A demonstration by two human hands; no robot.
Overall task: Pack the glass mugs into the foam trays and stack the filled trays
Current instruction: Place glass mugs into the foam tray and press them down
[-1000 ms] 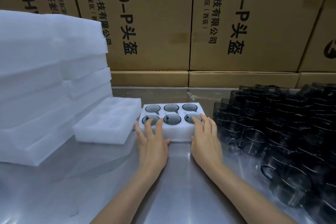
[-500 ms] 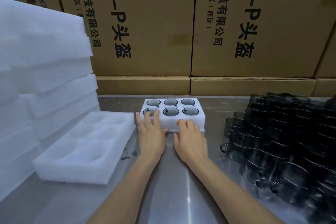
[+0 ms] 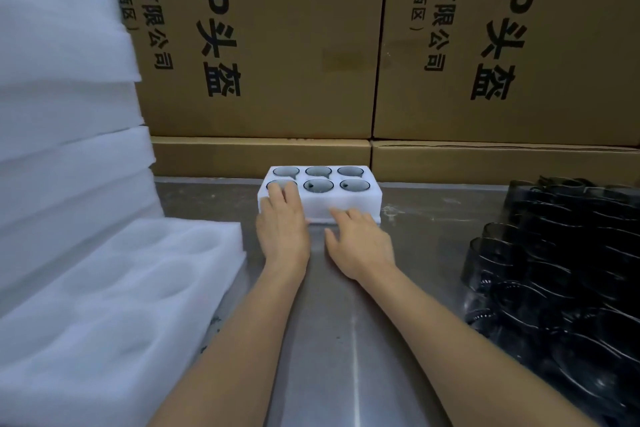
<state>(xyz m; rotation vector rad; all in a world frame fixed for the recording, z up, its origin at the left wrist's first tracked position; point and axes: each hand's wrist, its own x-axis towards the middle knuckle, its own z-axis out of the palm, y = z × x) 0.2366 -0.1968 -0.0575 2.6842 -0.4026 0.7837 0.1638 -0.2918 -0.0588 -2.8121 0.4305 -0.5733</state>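
Note:
A white foam tray (image 3: 346,199) filled with several dark glass mugs (image 3: 318,185) sits on the steel table near the cardboard boxes. My left hand (image 3: 282,224) lies flat on the tray's near left corner, fingers straight over one mug. My right hand (image 3: 358,241) presses its straight fingers against the tray's near edge. An empty foam tray (image 3: 114,291) with round pockets lies at the near left. Loose dark glass mugs (image 3: 561,253) crowd the right side of the table.
A tall stack of white foam trays (image 3: 65,107) rises at the left. Large brown cardboard boxes (image 3: 263,45) wall off the back of the steel table (image 3: 332,340).
The filled tray has slid away from me toward the boxes under both hands. The view has moved in closer and left, so the empty tray now looms larger.

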